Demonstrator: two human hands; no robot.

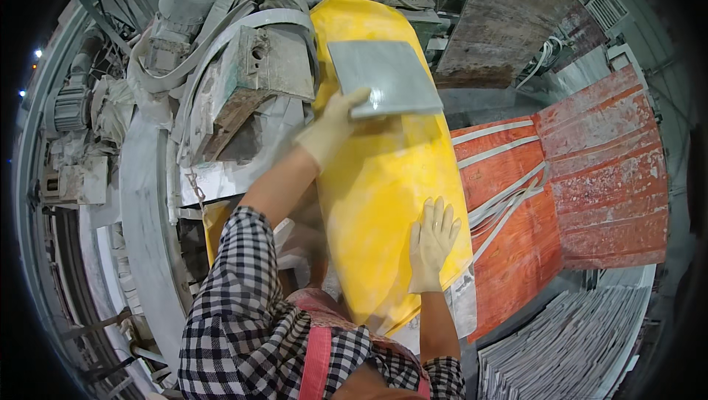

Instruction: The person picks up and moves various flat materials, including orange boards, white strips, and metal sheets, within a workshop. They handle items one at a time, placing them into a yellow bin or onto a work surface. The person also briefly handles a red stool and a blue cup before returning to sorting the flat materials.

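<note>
My left hand, in a pale glove, grips the near left corner of a flat grey tile with a wet-looking sheen. The thumb lies over the tile's top face; the other fingers are hidden. The tile is over the far part of a long yellow-covered surface; whether it rests on it or is held just above, I cannot tell. My right hand, gloved too, lies flat with fingers stretched out on the near right part of the yellow surface, holding nothing.
To the left stands dusty machinery with a looping belt and motors. On the right, white straps lie on red-orange boards. Many thin slabs are stacked at the lower right. A brown board leans at the back.
</note>
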